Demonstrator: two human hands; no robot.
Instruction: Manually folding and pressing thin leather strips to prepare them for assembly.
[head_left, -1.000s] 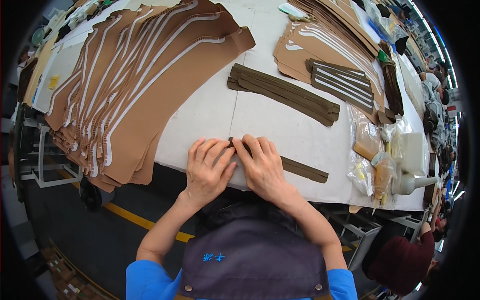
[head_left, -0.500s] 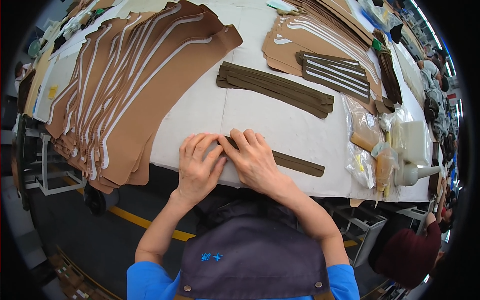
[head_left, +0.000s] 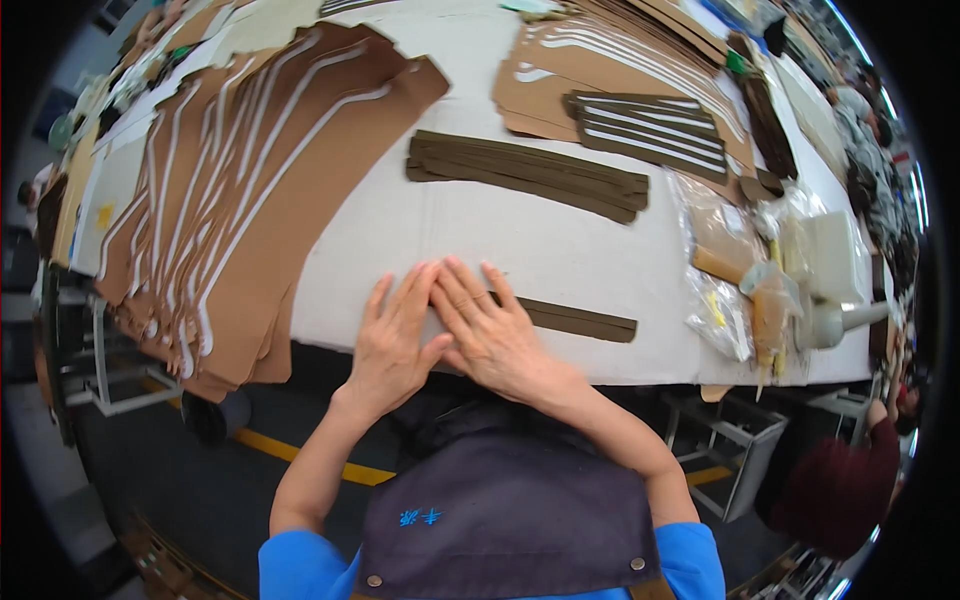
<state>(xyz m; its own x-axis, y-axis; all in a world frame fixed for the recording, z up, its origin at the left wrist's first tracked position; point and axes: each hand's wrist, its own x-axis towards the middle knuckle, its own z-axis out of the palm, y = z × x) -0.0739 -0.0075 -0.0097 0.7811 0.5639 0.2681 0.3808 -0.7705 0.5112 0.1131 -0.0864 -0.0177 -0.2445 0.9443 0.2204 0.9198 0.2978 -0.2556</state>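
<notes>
My left hand (head_left: pixel 395 335) lies nearly flat at the front of the white table, fingers stretched forward. Against it, fingertips meeting, my right hand (head_left: pixel 492 325) presses down with its fingers extended. Under the right hand runs a dark olive-brown strip (head_left: pixel 580 320); its right part shows, while its left end is hidden beneath my hands. Farther back lies a pile of similar dark strips (head_left: pixel 530 175), roughly parallel to the table edge.
Fanned brown panels with white curved bands (head_left: pixel 270 190) cover the left side. More brown panels (head_left: pixel 540 75) and dark white-striped pieces (head_left: pixel 650 130) lie at the far right. Plastic bags (head_left: pixel 720 320) and a whitish bottle (head_left: pixel 830 260) stand right. A person in maroon (head_left: pixel 835 495) sits beyond.
Both hands have flattened; before, their fingers were bent, with the fingertips together at the strip's left end. The whole view has shifted slightly.
</notes>
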